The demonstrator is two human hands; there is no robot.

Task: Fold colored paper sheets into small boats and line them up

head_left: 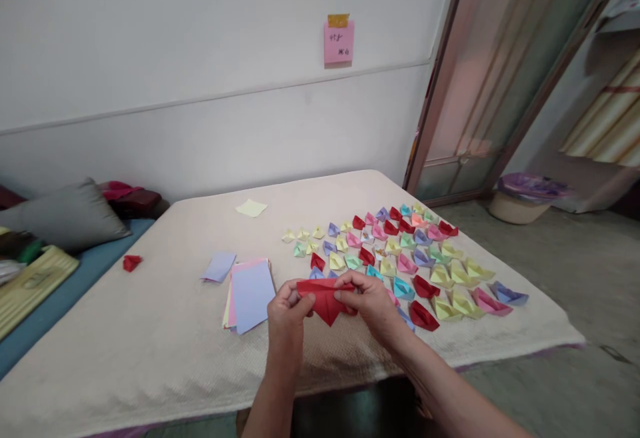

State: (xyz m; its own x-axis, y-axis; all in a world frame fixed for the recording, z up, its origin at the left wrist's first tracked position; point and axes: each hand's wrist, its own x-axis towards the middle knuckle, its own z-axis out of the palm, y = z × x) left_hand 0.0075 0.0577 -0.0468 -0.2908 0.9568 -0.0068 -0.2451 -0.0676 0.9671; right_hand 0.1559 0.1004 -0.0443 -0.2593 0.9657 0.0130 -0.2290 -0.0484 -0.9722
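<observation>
- White wall (200,38) stands at the back, and a big bench (165,338) with a cream cloth on it is in front.
- Far left, a grey pillow (65,215) leans on something blue.
- Next comes a little red folded paper (131,263), all alone on the cloth.
- Then there is a purple paper (219,267), and just beside it a paper pile (255,295) with purple on top and bits of pink and yellow peeking out.
- Farther back, a pale yellow sheet (251,208) lies flat near the wall.
- Now the left hand (286,308): its thumb and fingers pinch the left end of the red paper (329,303).
- That red paper is up over the front of the bench, wide at the top and pointy at the bottom.
- Above it, a pink note (339,43) is stuck on the wall with tape.
- The right hand (373,301) pinches the right end of the same paper, fingers and thumb together on it.
- Lots of paper boats (407,264) sit in rows behind and beside that hand, red, pink, yellow, blue, green and purple.
- Far right, past a glass door (465,85), a round bin (520,208) stands on the floor.
</observation>
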